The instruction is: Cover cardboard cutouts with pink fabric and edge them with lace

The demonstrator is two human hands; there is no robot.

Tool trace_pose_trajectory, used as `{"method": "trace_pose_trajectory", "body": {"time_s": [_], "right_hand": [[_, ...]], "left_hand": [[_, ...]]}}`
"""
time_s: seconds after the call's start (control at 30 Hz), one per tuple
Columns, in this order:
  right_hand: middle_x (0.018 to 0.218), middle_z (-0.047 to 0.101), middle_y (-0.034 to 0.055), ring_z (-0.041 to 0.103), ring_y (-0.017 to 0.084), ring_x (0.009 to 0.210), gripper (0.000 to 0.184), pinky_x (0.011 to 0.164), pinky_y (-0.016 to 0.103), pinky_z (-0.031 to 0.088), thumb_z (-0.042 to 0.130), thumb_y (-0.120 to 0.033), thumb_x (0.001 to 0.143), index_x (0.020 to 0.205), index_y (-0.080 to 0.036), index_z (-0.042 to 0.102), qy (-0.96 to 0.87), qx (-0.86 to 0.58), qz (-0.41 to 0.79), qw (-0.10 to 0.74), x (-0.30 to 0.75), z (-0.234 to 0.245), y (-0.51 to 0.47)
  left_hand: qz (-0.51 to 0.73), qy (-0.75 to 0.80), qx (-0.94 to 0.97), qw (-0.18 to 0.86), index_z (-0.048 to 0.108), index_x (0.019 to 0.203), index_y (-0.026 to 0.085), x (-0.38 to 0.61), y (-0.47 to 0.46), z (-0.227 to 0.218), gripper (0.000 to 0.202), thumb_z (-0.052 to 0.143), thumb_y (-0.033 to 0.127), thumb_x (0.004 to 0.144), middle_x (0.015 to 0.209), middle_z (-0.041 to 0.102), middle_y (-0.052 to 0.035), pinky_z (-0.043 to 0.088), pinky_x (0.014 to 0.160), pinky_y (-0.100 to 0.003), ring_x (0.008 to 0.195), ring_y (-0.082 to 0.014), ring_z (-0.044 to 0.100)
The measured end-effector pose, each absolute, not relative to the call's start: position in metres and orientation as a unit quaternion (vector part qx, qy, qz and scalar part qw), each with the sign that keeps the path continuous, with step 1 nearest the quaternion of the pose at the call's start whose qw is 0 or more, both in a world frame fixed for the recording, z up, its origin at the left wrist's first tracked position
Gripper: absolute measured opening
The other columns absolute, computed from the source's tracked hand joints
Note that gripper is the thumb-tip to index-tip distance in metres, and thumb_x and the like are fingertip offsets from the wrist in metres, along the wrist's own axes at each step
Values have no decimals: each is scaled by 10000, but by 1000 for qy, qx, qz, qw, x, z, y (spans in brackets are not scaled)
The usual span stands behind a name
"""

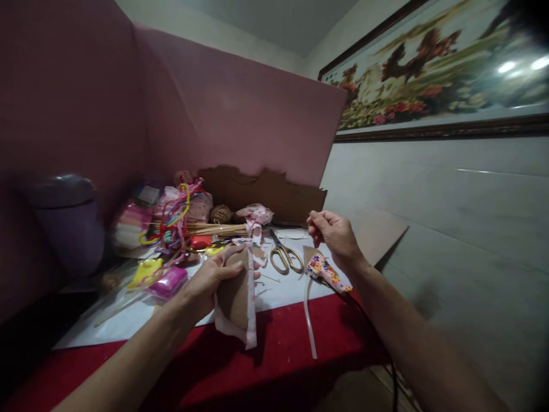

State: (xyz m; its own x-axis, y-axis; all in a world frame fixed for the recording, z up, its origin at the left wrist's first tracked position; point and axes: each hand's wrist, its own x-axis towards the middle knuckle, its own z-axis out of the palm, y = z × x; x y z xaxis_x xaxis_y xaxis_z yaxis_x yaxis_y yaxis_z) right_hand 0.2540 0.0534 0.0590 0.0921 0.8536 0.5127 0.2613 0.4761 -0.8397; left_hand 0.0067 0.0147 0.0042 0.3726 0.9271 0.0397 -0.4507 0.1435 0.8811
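Observation:
My left hand (221, 280) grips a piece of brown cardboard (235, 294) whose edges are wrapped in pale pink fabric, thumb on the bare board. It is tilted over the table's front edge. Raised at the right, my right hand (332, 233) is closed in a pinch; anything between the fingertips is too small to make out. Below it lies what looks like a flower-patterned glue gun (328, 273) with a black cord, and a translucent glue stick (309, 320) reaches over the red cloth. Gold-handled scissors (283, 257) lie between my hands.
Pink fabric scraps (256, 214), a twine ball (221, 214), wooden sticks (214, 230) and coloured pipe cleaners (184, 206) crowd the back left. Yellow (146, 272) and magenta packets (169, 282) lie nearer. A lidded bin (71, 229) stands left; torn cardboard (266, 194) stands behind.

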Motion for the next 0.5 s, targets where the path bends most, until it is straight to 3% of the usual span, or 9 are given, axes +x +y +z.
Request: {"method": "trace_pose_trajectory", "body": {"time_s": [0.03,0.1,0.17,0.2,0.27,0.37,0.5], "right_hand": [[562,533,-12,443,90,444,320,415,212,364,523,-465,795,692,-163,548,-656,-509,200,520,270,57,52],[635,602,21,523,117,546,281,485,217,385,559,-426,765,682,-160,590,-709,-634,103,291,299,43,48],[624,627,28,555,152,571,232,497,229,372,706,-374,622,659,-158,631,-710,-665,95,211,320,24,43],[609,629,27,561,165,568,238,498,234,366,724,-371,594,665,-159,643,-709,-674,90,188,326,14,40],[702,665,44,590,192,628,300,530,243,377,703,-352,623,851,-160,664,-704,-686,72,169,331,-3,35],[950,676,98,614,218,817,387,649,255,411,592,-333,755,1097,-153,593,-703,-691,41,165,328,-18,32],[1096,625,140,589,220,971,370,767,258,403,418,-334,879,1159,-129,545,-690,-703,0,171,325,-22,31]], "left_hand": [[489,281,435,702,563,1136,187,7,14,6,489,707,124,673,868,710,-88,540,680,-308,765,-230,685],[489,292,436,697,560,1143,186,8,13,8,497,706,119,672,826,712,-77,541,672,-306,722,-216,686],[485,300,436,696,554,1156,186,8,12,10,517,707,117,666,800,713,-72,545,650,-310,692,-214,685],[483,303,436,696,551,1162,185,8,12,10,529,709,117,662,803,714,-76,546,638,-310,693,-218,686],[481,306,432,699,543,1175,185,8,12,10,551,710,113,655,831,716,-89,548,627,-321,723,-237,687],[489,304,427,697,538,1177,177,8,13,9,548,701,100,659,835,717,-97,549,623,-320,742,-244,687],[498,314,425,687,536,1171,183,9,13,10,522,676,74,680,789,717,-71,547,607,-292,687,-213,688]]}}
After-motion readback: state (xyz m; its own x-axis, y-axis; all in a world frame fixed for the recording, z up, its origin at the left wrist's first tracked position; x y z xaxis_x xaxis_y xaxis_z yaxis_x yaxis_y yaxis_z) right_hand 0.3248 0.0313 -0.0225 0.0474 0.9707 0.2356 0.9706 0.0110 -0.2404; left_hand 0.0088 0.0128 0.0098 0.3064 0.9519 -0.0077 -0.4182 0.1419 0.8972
